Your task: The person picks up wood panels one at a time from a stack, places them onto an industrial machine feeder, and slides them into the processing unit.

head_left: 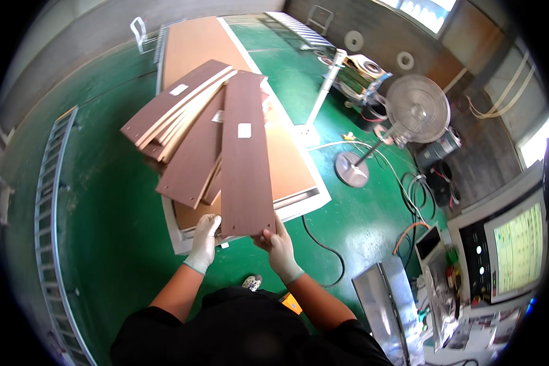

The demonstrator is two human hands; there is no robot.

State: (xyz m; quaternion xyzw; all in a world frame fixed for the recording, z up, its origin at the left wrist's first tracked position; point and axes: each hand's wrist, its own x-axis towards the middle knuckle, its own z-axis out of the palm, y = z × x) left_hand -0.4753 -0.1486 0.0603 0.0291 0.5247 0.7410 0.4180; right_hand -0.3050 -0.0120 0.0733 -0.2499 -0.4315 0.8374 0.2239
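Board point(247, 177), long, straight-edged and dark brown with a white label point(244, 130) on its upper face, stretches over other boards point(192, 165) on the table point(294, 168). The right hand point(279, 249) pinches its near right corner, thumb on top; the left hand point(204, 241) is at the near left corner, its hold too hidden to tell.
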